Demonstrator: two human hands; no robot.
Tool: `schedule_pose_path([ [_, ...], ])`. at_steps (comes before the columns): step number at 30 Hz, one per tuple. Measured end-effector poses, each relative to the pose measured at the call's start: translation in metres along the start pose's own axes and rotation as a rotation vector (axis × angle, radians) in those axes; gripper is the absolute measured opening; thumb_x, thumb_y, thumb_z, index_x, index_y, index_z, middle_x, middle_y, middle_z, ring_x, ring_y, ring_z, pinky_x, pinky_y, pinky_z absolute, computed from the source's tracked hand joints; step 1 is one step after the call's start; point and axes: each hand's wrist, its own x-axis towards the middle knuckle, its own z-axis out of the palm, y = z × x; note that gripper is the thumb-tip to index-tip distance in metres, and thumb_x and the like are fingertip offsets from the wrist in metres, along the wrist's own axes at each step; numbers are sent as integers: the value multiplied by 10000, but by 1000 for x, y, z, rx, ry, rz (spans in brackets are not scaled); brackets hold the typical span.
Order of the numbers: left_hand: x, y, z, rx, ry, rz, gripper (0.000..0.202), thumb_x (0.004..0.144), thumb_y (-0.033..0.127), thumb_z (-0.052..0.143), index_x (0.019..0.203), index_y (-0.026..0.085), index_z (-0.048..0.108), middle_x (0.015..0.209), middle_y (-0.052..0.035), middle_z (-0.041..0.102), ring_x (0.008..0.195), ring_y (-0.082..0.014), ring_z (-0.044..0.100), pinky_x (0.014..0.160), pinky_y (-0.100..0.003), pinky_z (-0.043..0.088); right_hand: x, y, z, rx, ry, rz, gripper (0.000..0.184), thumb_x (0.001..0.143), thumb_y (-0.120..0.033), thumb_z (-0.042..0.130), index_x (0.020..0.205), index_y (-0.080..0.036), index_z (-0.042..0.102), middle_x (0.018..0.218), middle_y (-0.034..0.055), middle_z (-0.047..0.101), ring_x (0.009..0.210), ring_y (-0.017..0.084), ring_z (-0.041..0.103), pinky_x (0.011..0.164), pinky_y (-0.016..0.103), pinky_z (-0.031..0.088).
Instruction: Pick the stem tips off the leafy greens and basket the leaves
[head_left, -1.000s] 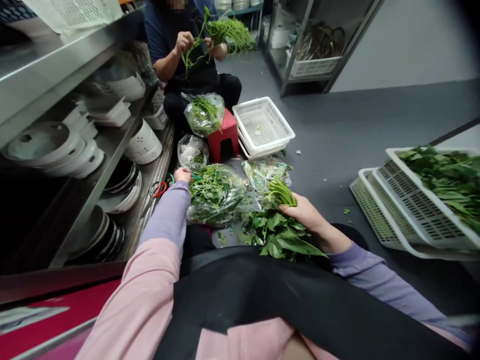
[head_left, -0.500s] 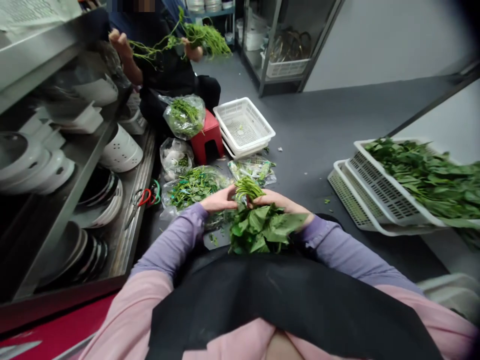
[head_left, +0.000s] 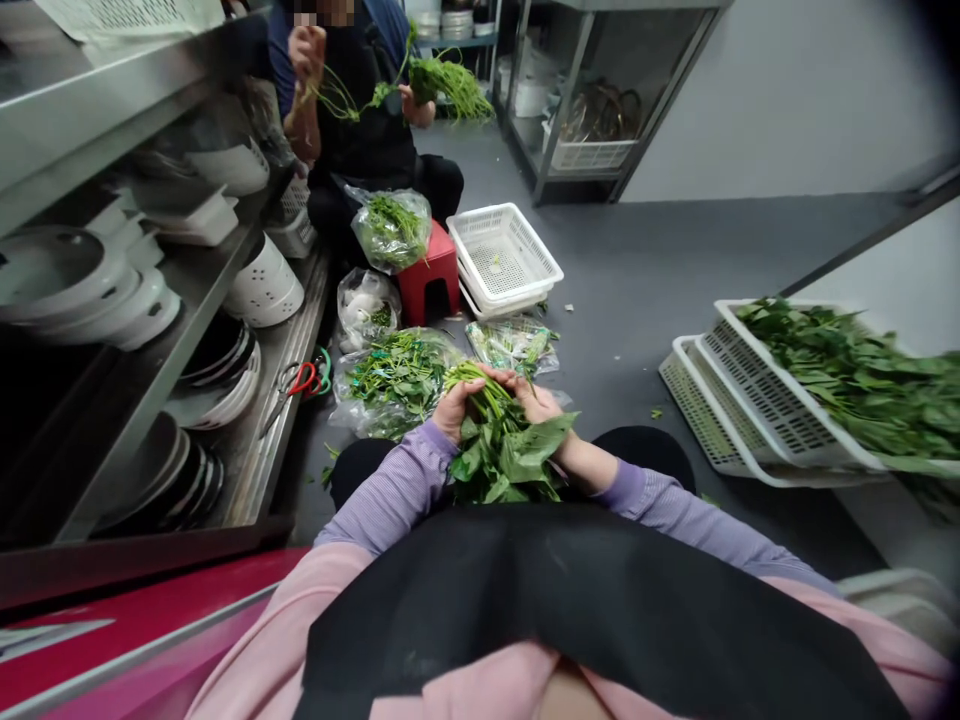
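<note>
A bunch of leafy greens (head_left: 504, 448) lies over my lap, its leaves toward me and its cut stems pointing away. My left hand (head_left: 453, 408) is closed around the stems from the left. My right hand (head_left: 534, 397) grips the same stems from the right, fingers curled over the stem ends. Just beyond my hands, an open plastic bag of green trimmings (head_left: 394, 375) rests on the grey floor.
White baskets (head_left: 757, 400) with leaves sit at the right; an empty white basket (head_left: 504, 255), a red stool (head_left: 427, 275) and more bags lie ahead. Another person (head_left: 360, 110) sits opposite, pulling greens. Steel shelves (head_left: 225, 270) with dishes and red scissors (head_left: 296, 385) run along the left.
My left hand came back from the trimmings bag and joined my right hand on the stems. The bunch now sits closer to my lap.
</note>
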Motion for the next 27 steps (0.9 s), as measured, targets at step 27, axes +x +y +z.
schedule_pose_path([
  [27,-1,9,-19,237,96,104,269,605,305,688,798,156,575,646,7,596,613,-133,583,658,-284,468,28,-23,-27,219,-134,206,322,659,-433,639,755,-127,601,512,-49,441,439,46,319,438,206,228],
])
